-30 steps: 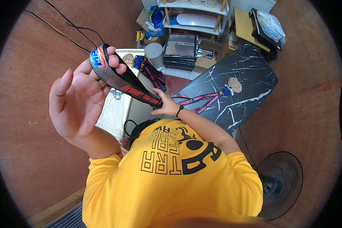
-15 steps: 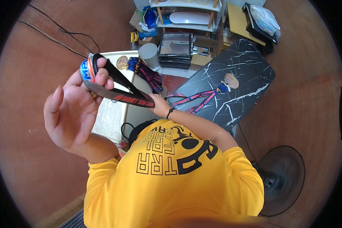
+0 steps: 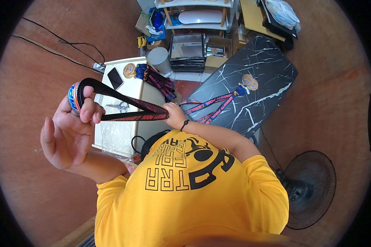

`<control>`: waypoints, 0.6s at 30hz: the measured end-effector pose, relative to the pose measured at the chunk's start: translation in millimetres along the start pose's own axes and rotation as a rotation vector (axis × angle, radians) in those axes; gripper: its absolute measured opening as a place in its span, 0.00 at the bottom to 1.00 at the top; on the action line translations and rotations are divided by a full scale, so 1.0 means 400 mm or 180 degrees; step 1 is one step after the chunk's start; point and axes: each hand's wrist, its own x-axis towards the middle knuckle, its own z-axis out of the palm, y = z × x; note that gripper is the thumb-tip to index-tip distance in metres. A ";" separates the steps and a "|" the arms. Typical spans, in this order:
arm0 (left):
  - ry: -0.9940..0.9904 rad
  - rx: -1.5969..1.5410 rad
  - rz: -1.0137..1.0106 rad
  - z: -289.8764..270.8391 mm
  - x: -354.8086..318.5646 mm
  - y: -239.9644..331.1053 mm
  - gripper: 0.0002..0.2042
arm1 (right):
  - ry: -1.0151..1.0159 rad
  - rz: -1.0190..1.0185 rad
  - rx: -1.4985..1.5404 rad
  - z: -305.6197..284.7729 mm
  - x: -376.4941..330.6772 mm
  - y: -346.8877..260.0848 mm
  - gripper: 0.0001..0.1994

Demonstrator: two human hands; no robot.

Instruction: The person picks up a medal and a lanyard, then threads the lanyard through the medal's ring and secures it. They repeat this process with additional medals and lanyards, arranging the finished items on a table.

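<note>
My left hand [image 3: 70,133] is raised at the left, palm showing, with its thumb apart. Its fingers are curled round one end of a dark ribbon [image 3: 123,117] with red lettering, where a blue, white and orange patch shows. Two strands run across and meet at my right hand [image 3: 176,115], which grips them near the black marble-patterned tabletop [image 3: 272,66]. Beyond that hand, ribbon strands [image 3: 212,109] cross the tabletop to a round gold medal [image 3: 250,82]. Whether these belong to the ribbon in my hands is hidden by my right hand.
On the white cabinet [image 3: 125,66] lie a phone [image 3: 115,78], another gold medal [image 3: 129,71] with bundled dark ribbons [image 3: 158,82], and clear plastic. Behind stand a grey bin [image 3: 158,59], stacked black frames [image 3: 188,51] and a shelf [image 3: 193,27]. A fan [image 3: 309,189] stands at the right.
My left hand has moved left and slightly down, drawing the ribbon strands wider apart. The phone on the cabinet has come into sight. My right hand keeps its grip.
</note>
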 end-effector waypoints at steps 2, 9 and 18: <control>0.0043 -0.0022 -0.0020 0.003 0.001 -0.004 0.39 | -0.0195 0.0196 -0.0068 -0.007 0.001 -0.005 0.17; 0.0300 -0.0375 -0.0133 0.008 0.021 -0.020 0.38 | -0.1360 0.0056 -0.0525 -0.117 -0.061 0.068 0.60; 0.0523 -0.0606 -0.0127 -0.037 0.011 -0.054 0.37 | 0.0886 0.1729 -0.0601 -0.277 -0.243 0.283 0.16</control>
